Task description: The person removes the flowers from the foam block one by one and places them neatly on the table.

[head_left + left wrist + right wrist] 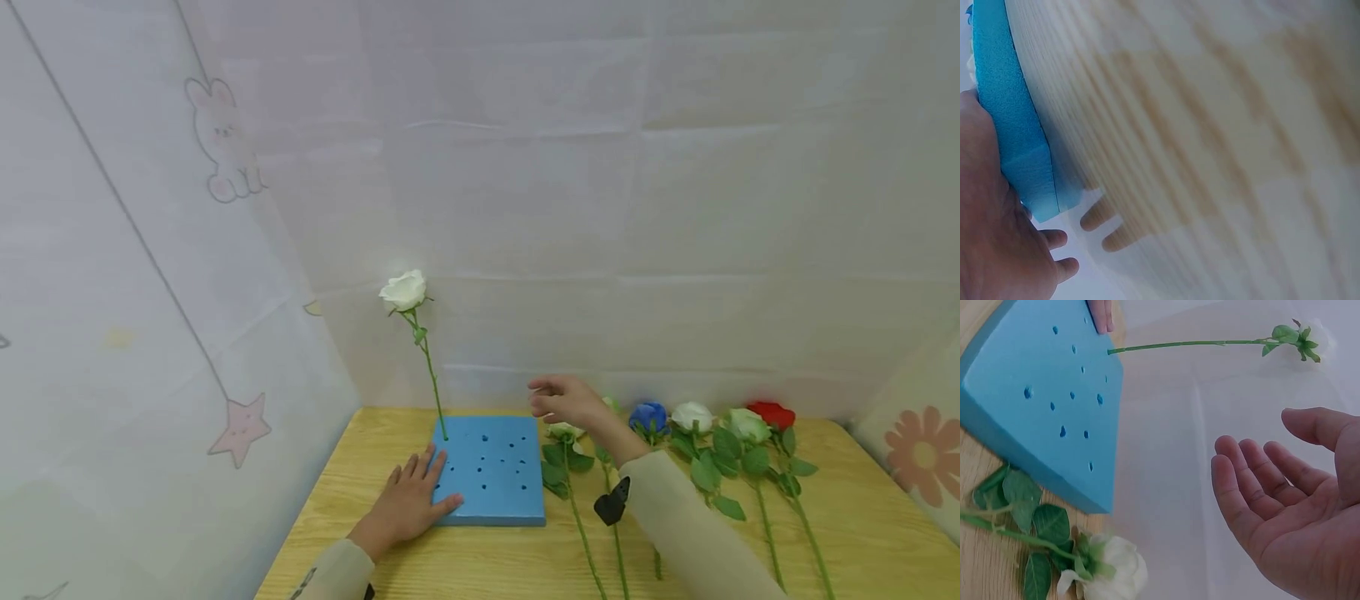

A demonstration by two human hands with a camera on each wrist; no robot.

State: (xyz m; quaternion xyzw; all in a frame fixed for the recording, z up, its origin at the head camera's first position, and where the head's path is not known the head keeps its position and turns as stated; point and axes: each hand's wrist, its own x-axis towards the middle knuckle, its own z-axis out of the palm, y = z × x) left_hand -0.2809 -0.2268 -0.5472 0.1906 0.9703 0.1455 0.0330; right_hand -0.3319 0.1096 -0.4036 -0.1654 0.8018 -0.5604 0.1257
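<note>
A blue foam block dotted with small holes lies flat on the table. One white rose stands in a hole near its far left corner, the stem leaning slightly left. My left hand rests on the block's left edge, fingers spread, thumb over the front left part. In the left wrist view that hand lies along the block's side. Above the block's far right corner hovers my right hand. The right wrist view shows this hand with relaxed fingers, palm bare, holding nothing.
Right of the block, a pale rose lies on the wooden table. Farther right lie a blue rose, a white rose, a pale green rose and a red rose. A white cloth wall rises behind.
</note>
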